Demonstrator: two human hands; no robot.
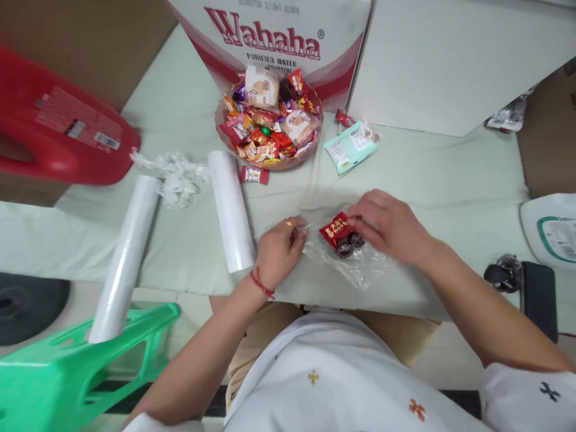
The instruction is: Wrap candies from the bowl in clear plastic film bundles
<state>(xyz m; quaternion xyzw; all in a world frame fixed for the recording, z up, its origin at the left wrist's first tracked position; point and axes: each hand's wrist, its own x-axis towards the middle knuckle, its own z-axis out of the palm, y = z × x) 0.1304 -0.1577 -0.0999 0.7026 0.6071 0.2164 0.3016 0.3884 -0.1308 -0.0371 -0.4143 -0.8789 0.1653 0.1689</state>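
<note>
A sheet of clear plastic film (355, 273) lies spread on the cloth in front of me. On it rest a red snack packet (335, 229) with gold lettering and two dark round wrapped sweets (345, 250). My left hand (282, 251) pinches the film's left edge between thumb and fingers. From the right, my right hand (382, 225) reaches over the film, its fingers closed at the right corner of the red packet. The fingertips partly cover the packet's edge and the sweets beside it.
Behind stands a bowl (270, 159) full of candies, before a Wahaha carton (279, 36). Two white rolls (231, 210) and crumpled film (175, 177) are on the left, with a red jug (67, 120). A mint-green packet (350, 147) lies back right; a phone (539, 300) and keys (506, 273) right.
</note>
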